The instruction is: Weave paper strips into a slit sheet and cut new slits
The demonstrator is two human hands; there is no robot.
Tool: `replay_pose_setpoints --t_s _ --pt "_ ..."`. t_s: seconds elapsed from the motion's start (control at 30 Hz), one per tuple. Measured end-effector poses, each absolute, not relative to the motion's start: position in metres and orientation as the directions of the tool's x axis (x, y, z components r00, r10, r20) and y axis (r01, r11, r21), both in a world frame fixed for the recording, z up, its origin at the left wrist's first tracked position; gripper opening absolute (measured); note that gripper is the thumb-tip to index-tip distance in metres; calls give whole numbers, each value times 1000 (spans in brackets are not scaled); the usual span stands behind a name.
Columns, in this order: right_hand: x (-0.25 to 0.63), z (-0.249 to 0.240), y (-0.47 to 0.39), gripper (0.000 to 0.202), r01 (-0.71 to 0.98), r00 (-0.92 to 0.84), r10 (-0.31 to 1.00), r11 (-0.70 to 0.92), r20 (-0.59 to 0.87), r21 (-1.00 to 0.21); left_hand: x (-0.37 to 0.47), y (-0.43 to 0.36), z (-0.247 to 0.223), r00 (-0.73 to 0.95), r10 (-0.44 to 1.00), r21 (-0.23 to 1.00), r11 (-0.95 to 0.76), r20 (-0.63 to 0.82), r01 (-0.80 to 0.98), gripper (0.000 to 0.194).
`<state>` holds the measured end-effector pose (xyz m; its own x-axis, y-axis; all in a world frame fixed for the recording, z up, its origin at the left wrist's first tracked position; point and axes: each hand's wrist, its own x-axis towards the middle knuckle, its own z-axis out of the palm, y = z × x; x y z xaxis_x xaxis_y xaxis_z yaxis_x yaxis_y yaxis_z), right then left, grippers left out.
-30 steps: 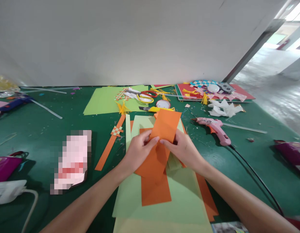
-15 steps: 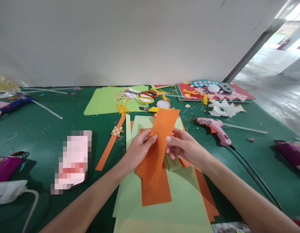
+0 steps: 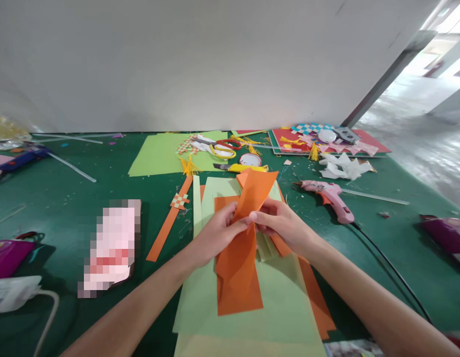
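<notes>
An orange paper strip (image 3: pixel 254 191) is pinched between both hands and bends along its length. My left hand (image 3: pixel 224 228) grips its left edge, thumb on top. On the opposite edge, my right hand (image 3: pixel 276 218) is closed, with its thumb close to the left thumb. Beneath the held strip, another orange piece (image 3: pixel 240 297) rests on pale green sheets (image 3: pixel 285 307). A narrow orange strip with a woven checkered patch (image 3: pixel 165 233) lies to the left of the stack.
A pink glue gun (image 3: pixel 336 201) with a black cord lies at the right. Scissors (image 3: pixel 224 148), a yellow cutter (image 3: pixel 245 168) and a tape roll (image 3: pixel 250 159) are behind the stack. A blurred pink phone-like object (image 3: pixel 113 243) sits at the left. Behind stands a grey partition (image 3: pixel 178 64).
The held orange strip has gone from nearly flat to bent or curled lengthwise. My hands have drawn closer together, with the thumbs now almost meeting.
</notes>
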<state>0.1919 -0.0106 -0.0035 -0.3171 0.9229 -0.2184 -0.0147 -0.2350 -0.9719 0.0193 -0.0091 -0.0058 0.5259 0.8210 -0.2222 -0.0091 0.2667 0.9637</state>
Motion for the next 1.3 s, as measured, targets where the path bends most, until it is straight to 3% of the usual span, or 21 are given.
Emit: replay_pose_setpoints --t_s 0.23,0.43,0.63,0.77,0.93,1.07,1.3 --pt "196 1 -12 28 -53 -465 864 -244 -193 -968 17 -8 -9 514 817 932 352 -261 -87 36" --pt "198 1 -12 28 -19 -481 850 -253 -213 -967 16 -8 -9 428 855 934 351 -292 -64 35" --pt "197 -1 -14 20 147 -352 914 -158 -201 -976 17 -7 -9 301 929 976 195 -217 101 32" --pt "192 -3 -14 12 252 -228 958 -117 -176 -961 16 -8 -12 230 963 936 51 -138 348 32" --pt "186 -4 -12 9 373 -118 979 -112 -167 -921 19 -10 -13 299 951 896 -57 -86 440 30" --pt "187 -1 -13 13 311 -169 960 -163 -224 -936 21 -11 -10 349 934 922 -74 -68 379 31" --pt "190 2 -14 15 204 -272 928 -202 -254 -958 19 -9 -9 257 964 927 -37 -65 374 25"
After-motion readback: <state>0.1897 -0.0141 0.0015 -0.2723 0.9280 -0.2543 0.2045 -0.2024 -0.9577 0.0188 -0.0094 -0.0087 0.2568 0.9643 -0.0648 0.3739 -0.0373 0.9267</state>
